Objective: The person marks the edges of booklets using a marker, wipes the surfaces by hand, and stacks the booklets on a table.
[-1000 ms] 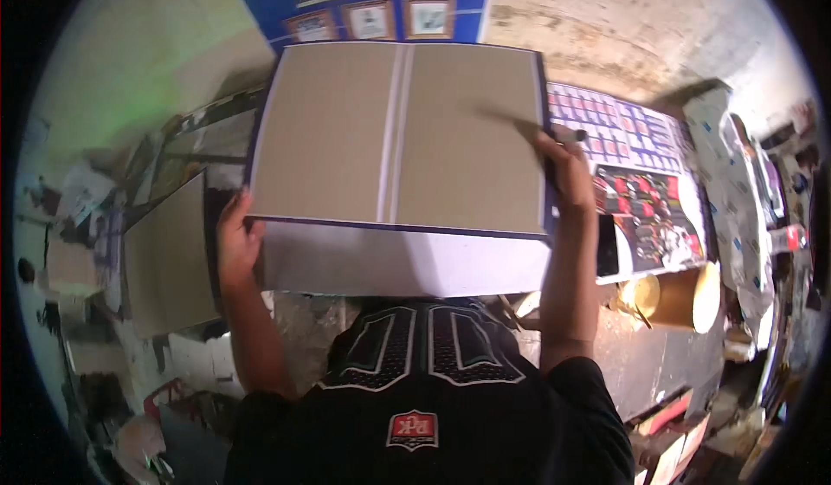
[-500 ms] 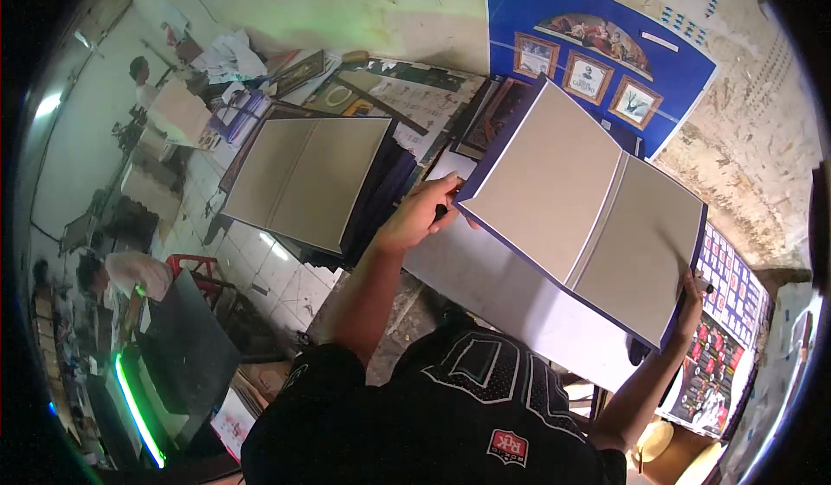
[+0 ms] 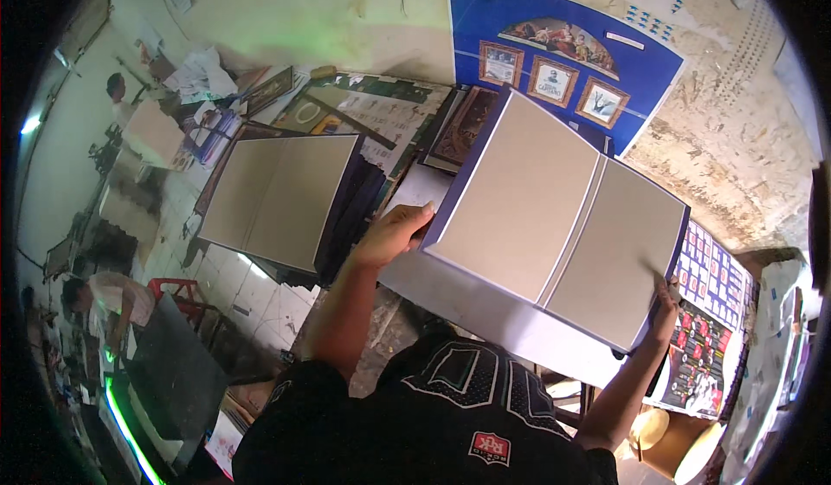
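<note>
An open hardback book cover [image 3: 519,199] with grey-beige board inside and dark blue edges is tilted up in front of me, above a white tabletop [image 3: 485,299]. My left hand [image 3: 391,236] is at its left edge, thumb raised along the rim and fingers curled partly out of sight beneath. At the lower right edge my right hand [image 3: 665,307] grips the cover, its fingers partly hidden behind it. To the left, another open cover [image 3: 277,195] of the same kind lies on top of a stack of dark covers [image 3: 359,203].
Framed pictures [image 3: 463,126] lean behind the table below a blue poster [image 3: 640,69] on the wall. Papers and folders [image 3: 212,134] crowd the far left. A person [image 3: 117,303] bends beside a dark panel [image 3: 173,372] and a green light. Printed sheets [image 3: 701,346] are at right.
The view has shifted, so the surroundings sit further left and slightly lower. The cover remains between my hands, a little less tilted; my left thumb has moved along its edge.
</note>
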A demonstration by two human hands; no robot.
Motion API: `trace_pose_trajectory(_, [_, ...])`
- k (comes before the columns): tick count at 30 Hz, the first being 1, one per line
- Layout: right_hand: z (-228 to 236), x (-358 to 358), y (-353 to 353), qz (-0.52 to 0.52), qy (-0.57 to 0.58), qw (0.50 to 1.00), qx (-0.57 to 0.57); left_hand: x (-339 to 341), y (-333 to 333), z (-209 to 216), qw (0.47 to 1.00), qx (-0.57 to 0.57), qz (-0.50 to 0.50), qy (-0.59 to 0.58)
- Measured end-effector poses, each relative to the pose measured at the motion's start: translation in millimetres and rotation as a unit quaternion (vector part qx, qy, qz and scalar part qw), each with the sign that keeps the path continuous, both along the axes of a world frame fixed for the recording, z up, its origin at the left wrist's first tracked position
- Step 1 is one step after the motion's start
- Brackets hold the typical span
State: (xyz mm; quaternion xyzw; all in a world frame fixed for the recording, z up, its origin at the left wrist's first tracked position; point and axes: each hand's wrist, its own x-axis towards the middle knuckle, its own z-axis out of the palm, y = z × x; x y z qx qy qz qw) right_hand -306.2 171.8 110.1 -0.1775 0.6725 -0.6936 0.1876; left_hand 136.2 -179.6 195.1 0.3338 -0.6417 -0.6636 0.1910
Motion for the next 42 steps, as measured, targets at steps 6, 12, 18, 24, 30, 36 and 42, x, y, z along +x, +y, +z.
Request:
trace_pose_trajectory(6, [15,58,21,0.118,-0.037,0.992,-0.025,0,1,-55,0.99,-0.092,-0.104,-0.032])
trace_pose_trajectory(12, [-20,68,63,0.157,-0.068,0.983,-0.071,22,35,-74,0.984,-0.102,-0.077,-0.124])
trace_pose_trajectory(18, [9,7,-43,0.137,0.109,0.981,0.078,-6,-40,-37,0.965,-0.233,0.013,-0.121])
trace_pose_trajectory(24, [10,-47,-209,-0.012,0.432,0.863,0.26,-35,-33,61,0.868,-0.439,0.226,-0.055])
trace_pose_trajectory(30, [72,306,-354,0.536,0.463,0.699,0.097,102,78,26,0.802,-0.431,0.414,0.013])
trace_pose_trajectory(36, [49,397,-394,0.529,0.629,0.55,-0.146,204,136,-61,0.771,-0.298,0.563,-0.006])
trace_pose_trajectory(42, [77,327,-316,0.505,0.524,0.646,-0.232,221,163,-99,0.724,-0.206,0.658,0.018])
